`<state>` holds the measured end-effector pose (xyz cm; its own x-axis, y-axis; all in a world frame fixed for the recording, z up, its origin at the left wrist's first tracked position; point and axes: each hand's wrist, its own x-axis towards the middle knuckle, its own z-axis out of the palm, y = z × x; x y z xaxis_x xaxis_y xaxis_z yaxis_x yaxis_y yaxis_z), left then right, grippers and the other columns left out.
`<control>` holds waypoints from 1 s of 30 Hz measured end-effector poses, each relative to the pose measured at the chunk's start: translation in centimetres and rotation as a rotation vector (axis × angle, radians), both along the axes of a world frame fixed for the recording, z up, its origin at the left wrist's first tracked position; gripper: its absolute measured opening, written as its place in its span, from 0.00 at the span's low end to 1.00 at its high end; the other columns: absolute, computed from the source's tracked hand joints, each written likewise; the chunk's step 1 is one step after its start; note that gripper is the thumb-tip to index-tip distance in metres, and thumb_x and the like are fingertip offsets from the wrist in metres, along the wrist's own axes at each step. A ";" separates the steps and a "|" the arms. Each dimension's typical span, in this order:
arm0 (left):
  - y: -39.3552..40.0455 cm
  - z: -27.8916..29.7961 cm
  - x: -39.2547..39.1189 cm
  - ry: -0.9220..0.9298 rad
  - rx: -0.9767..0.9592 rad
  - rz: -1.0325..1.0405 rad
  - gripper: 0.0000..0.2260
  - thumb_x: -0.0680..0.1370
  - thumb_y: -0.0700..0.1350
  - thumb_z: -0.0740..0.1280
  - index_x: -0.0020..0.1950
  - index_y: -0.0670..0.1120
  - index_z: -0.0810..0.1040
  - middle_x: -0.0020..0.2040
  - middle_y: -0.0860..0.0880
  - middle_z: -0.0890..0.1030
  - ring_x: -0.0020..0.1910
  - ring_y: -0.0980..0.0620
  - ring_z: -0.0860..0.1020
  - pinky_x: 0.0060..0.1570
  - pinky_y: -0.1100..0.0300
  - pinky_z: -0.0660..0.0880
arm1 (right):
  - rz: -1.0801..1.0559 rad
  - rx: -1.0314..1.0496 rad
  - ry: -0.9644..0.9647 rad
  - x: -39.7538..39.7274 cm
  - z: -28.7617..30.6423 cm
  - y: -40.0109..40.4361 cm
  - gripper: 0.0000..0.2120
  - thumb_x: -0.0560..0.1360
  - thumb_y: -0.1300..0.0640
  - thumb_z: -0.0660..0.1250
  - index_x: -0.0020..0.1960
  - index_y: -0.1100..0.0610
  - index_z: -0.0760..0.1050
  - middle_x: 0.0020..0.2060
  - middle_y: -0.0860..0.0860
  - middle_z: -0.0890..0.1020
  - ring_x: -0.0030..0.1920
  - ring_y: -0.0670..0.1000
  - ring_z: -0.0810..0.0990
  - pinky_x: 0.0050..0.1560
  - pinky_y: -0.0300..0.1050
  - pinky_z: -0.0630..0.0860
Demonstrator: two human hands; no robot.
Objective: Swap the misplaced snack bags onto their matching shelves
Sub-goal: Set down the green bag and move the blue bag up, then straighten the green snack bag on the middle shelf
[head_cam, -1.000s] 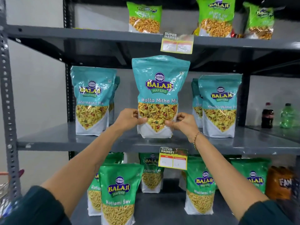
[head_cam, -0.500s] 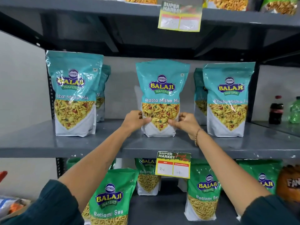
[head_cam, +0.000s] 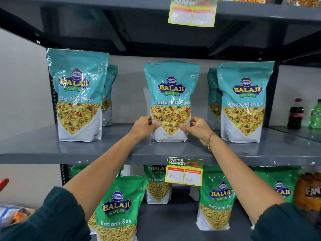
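A teal Khatta Mitha Mix bag [head_cam: 171, 87] stands upright on the middle grey shelf [head_cam: 43, 148], between two other teal bags of the same kind, one on the left [head_cam: 77, 94] and one on the right [head_cam: 244, 101]. My left hand [head_cam: 144, 126] grips its lower left edge and my right hand [head_cam: 198, 127] grips its lower right edge. Green Ratlami Sev bags [head_cam: 118, 209] fill the shelf below.
A yellow price tag [head_cam: 184, 171] hangs from the middle shelf's front edge, another price tag [head_cam: 192, 12] from the shelf above. A cola bottle [head_cam: 295, 113] and a green bottle [head_cam: 316, 113] stand at the far right. An orange Fanta pack [head_cam: 309, 192] sits low right.
The teal bag has gone from held above the shelf to standing on it, further back. The view has moved closer and lower. Both hands keep their hold.
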<state>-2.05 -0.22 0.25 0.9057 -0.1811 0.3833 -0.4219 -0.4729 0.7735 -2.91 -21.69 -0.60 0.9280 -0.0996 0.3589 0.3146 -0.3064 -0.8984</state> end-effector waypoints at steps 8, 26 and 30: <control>-0.3 -0.6 -3.0 -0.253 -0.100 0.213 0.06 0.79 0.45 0.59 0.47 0.45 0.74 0.44 0.49 0.76 0.42 0.52 0.73 0.45 0.64 0.65 | -0.370 -0.109 -0.160 -2.9 -0.1 1.1 0.17 0.70 0.55 0.70 0.56 0.60 0.74 0.47 0.51 0.79 0.50 0.52 0.78 0.52 0.44 0.74; 6.0 -20.5 -15.9 0.123 -0.411 0.115 0.07 0.79 0.43 0.61 0.49 0.42 0.77 0.35 0.49 0.78 0.34 0.55 0.76 0.38 0.56 0.76 | 0.088 0.368 0.093 -17.1 -19.8 13.2 0.03 0.73 0.65 0.66 0.42 0.58 0.76 0.35 0.54 0.80 0.33 0.45 0.79 0.34 0.35 0.78; 7.9 -25.5 -15.2 0.299 -0.355 0.243 0.09 0.79 0.42 0.61 0.39 0.46 0.75 0.32 0.46 0.77 0.34 0.46 0.75 0.43 0.50 0.75 | 0.088 0.339 0.260 -15.5 -24.7 14.4 0.03 0.72 0.67 0.66 0.42 0.60 0.76 0.33 0.55 0.79 0.29 0.43 0.79 0.33 0.34 0.79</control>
